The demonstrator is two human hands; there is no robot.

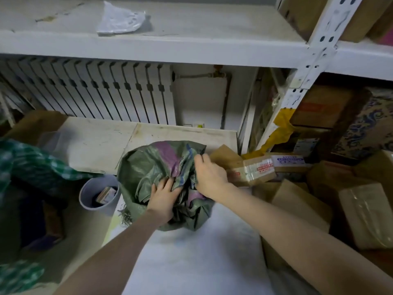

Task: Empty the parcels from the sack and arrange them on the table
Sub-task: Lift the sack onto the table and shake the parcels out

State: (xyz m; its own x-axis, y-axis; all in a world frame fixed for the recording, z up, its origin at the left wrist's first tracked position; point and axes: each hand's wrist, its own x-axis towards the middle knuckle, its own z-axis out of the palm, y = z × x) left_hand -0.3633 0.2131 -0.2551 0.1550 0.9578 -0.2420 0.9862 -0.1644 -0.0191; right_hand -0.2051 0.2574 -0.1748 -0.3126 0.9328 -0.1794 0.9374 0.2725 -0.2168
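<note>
Sack (pixel 153 167): green woven, purple stripe, crumpled in a heap at the far end of the white table (pixel 191 252); both hands on it.

Left hand (pixel 164 198) lies on the near folds, fingers spread and digging into the fabric. Right hand (pixel 209 174) has its fingers closed around a bunch of cloth at the sack's right edge. Taped cardboard parcels (pixel 253 170) lie just right of the sack. Grey bin (pixel 98 193) stands to its left.
</note>
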